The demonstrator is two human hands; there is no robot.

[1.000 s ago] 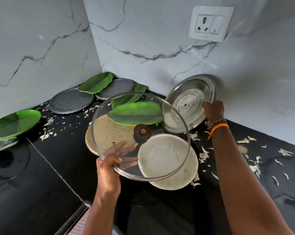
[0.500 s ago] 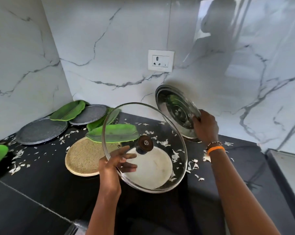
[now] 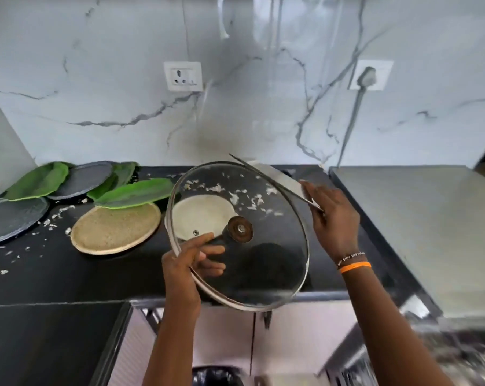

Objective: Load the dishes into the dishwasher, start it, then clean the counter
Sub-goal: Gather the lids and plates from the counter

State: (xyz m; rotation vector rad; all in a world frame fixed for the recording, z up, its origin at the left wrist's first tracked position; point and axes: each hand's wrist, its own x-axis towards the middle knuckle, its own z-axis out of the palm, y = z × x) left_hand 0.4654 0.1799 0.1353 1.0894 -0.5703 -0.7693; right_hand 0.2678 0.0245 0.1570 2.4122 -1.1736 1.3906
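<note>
My left hand (image 3: 188, 263) grips the rim of a large glass lid (image 3: 263, 263) with a brown knob, held tilted above the black counter (image 3: 54, 271). My right hand (image 3: 330, 218) holds a thin steel lid (image 3: 274, 179), seen almost edge-on, just behind the glass lid's far rim. Through the glass shows a white plate (image 3: 199, 215) lying on the counter. A round tan plate (image 3: 116, 229) lies to the left, with a green leaf-shaped plate (image 3: 135, 195) overlapping its far edge. More green leaf plates (image 3: 38, 182) and grey plates (image 3: 10, 218) lie at the far left.
White food scraps (image 3: 52, 218) are scattered over the counter. A steel-topped appliance (image 3: 419, 232) stands at the right. Two wall sockets (image 3: 183, 76) sit on the marble backsplash, one with a plug and cord (image 3: 366, 76). Cabinet fronts (image 3: 224, 338) lie below the counter edge.
Both hands have drawn the lids back from the wall toward me. The steel lid has turned from face-on to nearly edge-on. My view has shifted right and back.
</note>
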